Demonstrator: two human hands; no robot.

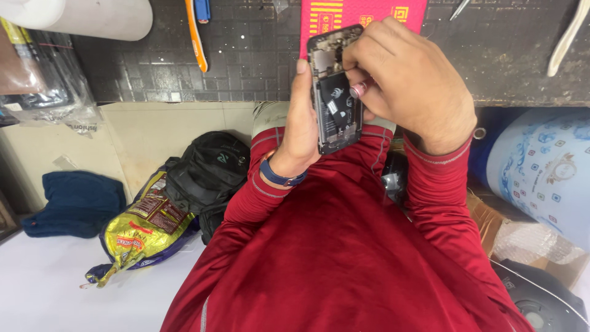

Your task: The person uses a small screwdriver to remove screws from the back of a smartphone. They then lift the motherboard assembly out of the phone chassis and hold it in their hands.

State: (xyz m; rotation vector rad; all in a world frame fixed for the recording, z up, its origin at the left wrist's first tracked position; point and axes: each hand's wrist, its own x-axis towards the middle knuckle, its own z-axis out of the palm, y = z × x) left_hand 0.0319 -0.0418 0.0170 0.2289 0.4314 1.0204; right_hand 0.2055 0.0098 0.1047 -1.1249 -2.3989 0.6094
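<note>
My left hand grips an opened smartphone by its edge, back cover off, with circuit boards and a black battery area showing. My right hand is curled over the phone's right side and pinches a small tool with a pinkish tip against the phone's inside. Both sleeves are red, and a blue band sits on my left wrist. The phone is held above the edge of a dark workbench.
A red and yellow card or box lies on the bench behind the phone. An orange-handled tool and a white roll sit further left. Below are a black backpack, a yellow printed bag, blue cloth and a patterned blue-white container.
</note>
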